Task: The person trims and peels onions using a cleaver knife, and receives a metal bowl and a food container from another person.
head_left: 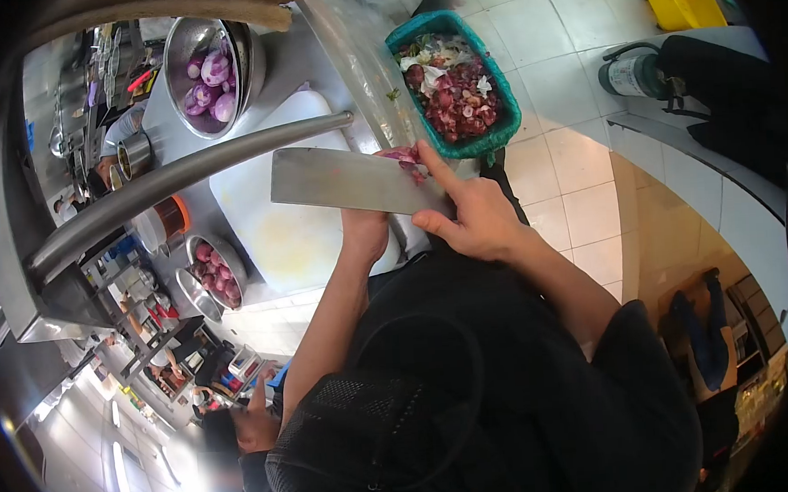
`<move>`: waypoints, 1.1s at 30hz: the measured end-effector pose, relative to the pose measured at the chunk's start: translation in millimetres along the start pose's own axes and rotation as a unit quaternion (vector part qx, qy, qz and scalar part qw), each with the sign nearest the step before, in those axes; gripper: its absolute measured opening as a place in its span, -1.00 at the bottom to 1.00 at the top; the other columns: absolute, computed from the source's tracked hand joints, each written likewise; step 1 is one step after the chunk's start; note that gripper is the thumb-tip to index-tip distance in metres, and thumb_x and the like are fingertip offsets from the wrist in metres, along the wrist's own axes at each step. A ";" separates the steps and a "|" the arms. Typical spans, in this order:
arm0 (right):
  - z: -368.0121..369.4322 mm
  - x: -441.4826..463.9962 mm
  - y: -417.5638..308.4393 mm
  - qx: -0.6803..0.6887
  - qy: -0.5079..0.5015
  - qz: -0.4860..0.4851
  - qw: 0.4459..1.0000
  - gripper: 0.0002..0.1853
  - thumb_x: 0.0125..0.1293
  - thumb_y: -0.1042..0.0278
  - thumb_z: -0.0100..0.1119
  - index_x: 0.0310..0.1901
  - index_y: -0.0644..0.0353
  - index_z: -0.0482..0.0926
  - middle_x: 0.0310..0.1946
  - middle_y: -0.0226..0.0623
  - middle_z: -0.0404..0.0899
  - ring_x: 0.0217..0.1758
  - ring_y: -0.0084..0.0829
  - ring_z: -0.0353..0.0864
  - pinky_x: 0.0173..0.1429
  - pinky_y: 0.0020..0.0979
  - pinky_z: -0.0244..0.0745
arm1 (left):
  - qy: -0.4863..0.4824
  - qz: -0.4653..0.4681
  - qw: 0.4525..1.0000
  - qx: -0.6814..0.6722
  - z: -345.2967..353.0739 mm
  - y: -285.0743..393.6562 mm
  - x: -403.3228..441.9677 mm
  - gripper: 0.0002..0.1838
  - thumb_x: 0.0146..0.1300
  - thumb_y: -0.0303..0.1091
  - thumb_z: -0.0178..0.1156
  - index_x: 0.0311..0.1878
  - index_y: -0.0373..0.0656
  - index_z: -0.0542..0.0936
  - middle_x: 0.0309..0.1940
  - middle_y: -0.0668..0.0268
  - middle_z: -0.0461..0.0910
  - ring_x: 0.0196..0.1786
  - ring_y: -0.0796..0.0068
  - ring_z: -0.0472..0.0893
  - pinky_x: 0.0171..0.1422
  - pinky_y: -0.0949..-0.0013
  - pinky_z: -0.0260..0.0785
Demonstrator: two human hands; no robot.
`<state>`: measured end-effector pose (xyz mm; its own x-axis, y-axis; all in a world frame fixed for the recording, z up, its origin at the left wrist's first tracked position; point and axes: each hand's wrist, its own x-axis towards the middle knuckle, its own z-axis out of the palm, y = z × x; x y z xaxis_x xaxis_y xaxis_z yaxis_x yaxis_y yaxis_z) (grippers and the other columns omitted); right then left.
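A wide cleaver-like knife [346,182] lies across the middle of the view, its blade pointing left. My right hand [481,215] is closed round its handle end, with the thumb near the blade and the index finger stretched toward some reddish-purple onion pieces or skins [404,156] at the blade's upper edge. Behind the blade is my left hand [366,228]; only its lower part and wrist show clearly, and its fingers are mostly hidden. Beneath the knife, a white cutting board [273,226] rests on the metal counter.
A teal-lined bin [513,106] of onion skins stands beyond the counter's edge. Peeled onions fill a metal bowl [258,70]; unpeeled ones sit in another bowl [238,270]. A metal rail [194,172] crosses above the board. A person [252,427] is at lower left.
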<state>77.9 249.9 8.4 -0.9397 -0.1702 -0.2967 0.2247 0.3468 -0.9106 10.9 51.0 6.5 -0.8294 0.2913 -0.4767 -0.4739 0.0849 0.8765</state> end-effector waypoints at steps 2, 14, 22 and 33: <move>1.8 0.1 7.7 0.015 0.002 -0.003 1.000 -0.02 0.35 -0.39 0.11 0.59 0.09 0.09 -0.59 0.03 0.56 -0.45 0.12 0.63 -0.23 -0.05 0.54 | 0.017 0.010 1.000 0.007 7.1 3.9 -1.1 -0.62 0.35 -0.51 0.23 0.23 -0.28 0.52 -0.01 0.28 0.64 0.03 0.45 0.63 0.18 0.33 0.49; 5.8 20.1 57.8 0.387 0.088 0.093 0.913 -0.37 0.61 -0.05 -0.03 0.41 0.37 0.39 -0.33 -0.49 0.52 -0.33 -0.51 0.44 -0.18 -0.33 0.44 | -0.021 -0.066 0.993 -0.099 12.0 15.2 1.5 -0.62 0.33 -0.52 0.13 0.20 -0.39 0.53 0.04 0.14 0.65 0.07 0.37 0.65 0.23 0.26 0.51; -0.5 -5.2 26.5 0.198 0.079 -0.011 0.977 -0.18 0.49 -0.14 0.05 0.58 0.21 0.08 -0.47 -0.06 0.60 -0.39 -0.18 0.64 -0.24 -0.20 0.45 | -0.047 -0.080 0.979 -0.180 1.4 3.7 4.3 -0.57 0.41 -0.41 0.09 0.31 -0.33 0.44 0.13 0.12 0.60 0.16 0.26 0.63 0.28 0.14 0.49; -7.6 -8.6 4.0 0.060 0.016 -0.020 0.998 -0.02 0.36 -0.30 0.14 0.59 0.18 0.05 -0.58 0.05 0.58 -0.44 0.08 0.65 -0.24 -0.07 0.51 | 0.000 -0.034 0.974 -0.223 -3.0 -9.3 -7.3 -0.57 0.35 -0.43 0.28 0.26 -0.24 0.49 0.13 0.22 0.61 0.16 0.28 0.63 0.32 0.14 0.46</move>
<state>84.9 259.8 9.5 -0.9557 -0.1523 -0.2520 0.2145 0.2262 -0.9502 20.4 45.2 1.6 -0.7916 0.2986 -0.5331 -0.6092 -0.3189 0.7261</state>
